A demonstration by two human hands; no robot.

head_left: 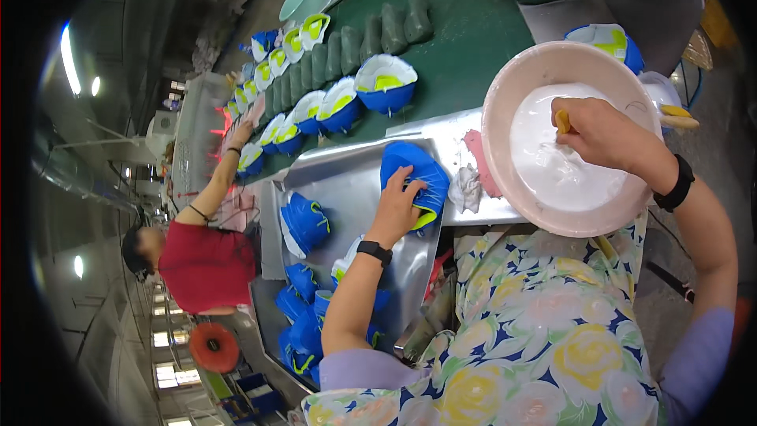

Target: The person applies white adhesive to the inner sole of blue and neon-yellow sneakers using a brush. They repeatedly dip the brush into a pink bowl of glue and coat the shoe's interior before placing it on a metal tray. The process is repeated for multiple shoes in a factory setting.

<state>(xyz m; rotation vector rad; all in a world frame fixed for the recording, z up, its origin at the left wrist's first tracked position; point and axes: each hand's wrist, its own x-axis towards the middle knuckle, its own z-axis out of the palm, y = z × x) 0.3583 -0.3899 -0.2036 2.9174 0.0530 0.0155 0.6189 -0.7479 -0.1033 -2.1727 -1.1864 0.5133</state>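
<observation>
While the left hand (pixel 397 203) clamps the blue shoe piece (pixel 415 177) flat, the right hand (pixel 593 132), at 2 o'clock, fingers closed round a yellow-handled brush (pixel 562 121), loads white paste in the pink basin (pixel 505 87).

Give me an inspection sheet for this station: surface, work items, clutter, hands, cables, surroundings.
Surface: shiny metal tray beside a green conveyor belt.
Job's things: blue shoe piece on the tray; pink basin of white liquid; yellow-handled tool, its tip hidden.
Clutter: pile of blue pieces at the tray's near end; white rag; pink smear on the metal.
Hands: left hand grips the blue shoe piece; right hand holds the tool over the basin.
Cables: nothing seen.
Surroundings: rows of blue-and-white pieces on the belt; a person in a red shirt reaching to it.
</observation>
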